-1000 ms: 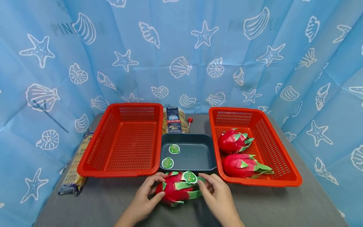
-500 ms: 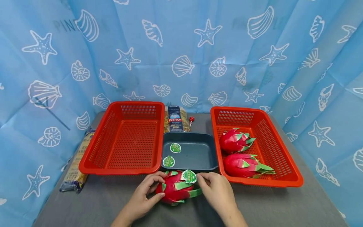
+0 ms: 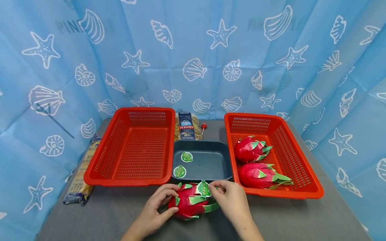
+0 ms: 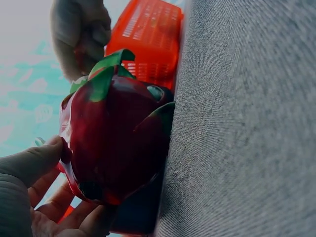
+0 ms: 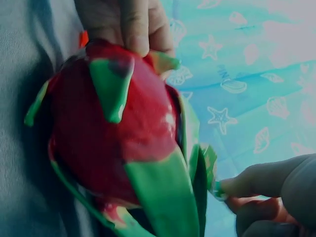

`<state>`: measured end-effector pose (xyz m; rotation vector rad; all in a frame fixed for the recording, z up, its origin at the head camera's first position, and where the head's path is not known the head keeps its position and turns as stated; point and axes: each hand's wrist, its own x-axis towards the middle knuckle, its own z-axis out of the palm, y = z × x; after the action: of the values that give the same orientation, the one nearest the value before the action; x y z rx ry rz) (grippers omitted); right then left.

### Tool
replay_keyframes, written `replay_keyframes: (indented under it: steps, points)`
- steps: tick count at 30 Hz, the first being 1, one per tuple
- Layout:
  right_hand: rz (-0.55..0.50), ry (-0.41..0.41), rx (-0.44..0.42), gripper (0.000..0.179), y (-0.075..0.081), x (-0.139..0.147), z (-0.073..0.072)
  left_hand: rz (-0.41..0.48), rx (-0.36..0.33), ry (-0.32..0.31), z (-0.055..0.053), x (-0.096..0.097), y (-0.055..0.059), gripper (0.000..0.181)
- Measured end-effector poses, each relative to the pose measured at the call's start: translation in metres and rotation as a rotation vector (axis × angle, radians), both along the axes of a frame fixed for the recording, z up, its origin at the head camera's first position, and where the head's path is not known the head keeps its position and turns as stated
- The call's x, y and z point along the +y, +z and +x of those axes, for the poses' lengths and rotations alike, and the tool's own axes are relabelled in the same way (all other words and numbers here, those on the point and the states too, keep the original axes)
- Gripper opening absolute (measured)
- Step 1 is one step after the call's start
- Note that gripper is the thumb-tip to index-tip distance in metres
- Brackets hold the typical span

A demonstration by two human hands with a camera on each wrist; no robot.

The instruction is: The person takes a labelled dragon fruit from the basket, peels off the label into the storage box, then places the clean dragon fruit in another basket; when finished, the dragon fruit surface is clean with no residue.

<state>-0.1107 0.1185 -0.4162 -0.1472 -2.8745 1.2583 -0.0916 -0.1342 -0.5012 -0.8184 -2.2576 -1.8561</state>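
A red dragon fruit with green scales lies on its side on the grey tabletop. My left hand holds its rounded end, thumb near and fingers behind; the left wrist view shows the thumb against the skin. My right hand pinches the edge of a round green-and-white sticker over the fruit's upper side. That sticker stands tilted; whether it still touches the skin I cannot tell. Two similar stickers, one upper and one lower, lie in the dark tray just behind.
An empty red basket stands left of the tray. The right red basket holds two dragon fruits. Behind the tray lie a pasta bag and a red lollipop. Another pasta pack lies far left. A blue curtain encloses the table.
My right fingers have moved from the fruit's leafy tip to the sticker's edge. The sticker has turned from lying flatter to standing tilted. My left hand keeps hold; the fruit has shifted slightly right.
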Motion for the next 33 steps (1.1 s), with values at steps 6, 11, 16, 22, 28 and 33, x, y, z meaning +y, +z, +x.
replay_keyframes:
  steps: [6, 11, 16, 22, 28, 33]
  points:
    - [-0.055, 0.01, 0.045, 0.003, 0.007, -0.003, 0.004, -0.004, 0.005, 0.013, 0.0, 0.001, 0.001, 0.032]
    - [-0.092, 0.038, 0.068, 0.003, 0.016, -0.005, 0.007, -0.01, 0.006, 0.023, 0.002, 0.002, 0.002, 0.031]
    - [-0.16, 0.054, 0.163, 0.006, 0.028, -0.001, 0.004, -0.032, -0.042, 0.067, 0.001, 0.002, 0.003, 0.028]
    - [-0.178, 0.082, 0.227, 0.008, 0.039, 0.002, -0.011, -0.037, -0.076, 0.061, 0.001, -0.001, 0.004, 0.027]
    - [-0.229, 0.098, 0.154, 0.007, 0.04, -0.002, -0.031, -0.035, -0.065, 0.04, 0.004, -0.008, 0.004, 0.026]
    - [-0.242, 0.126, 0.138, 0.009, 0.035, -0.005, -0.046, -0.046, -0.082, 0.034, 0.005, -0.016, 0.006, 0.027]
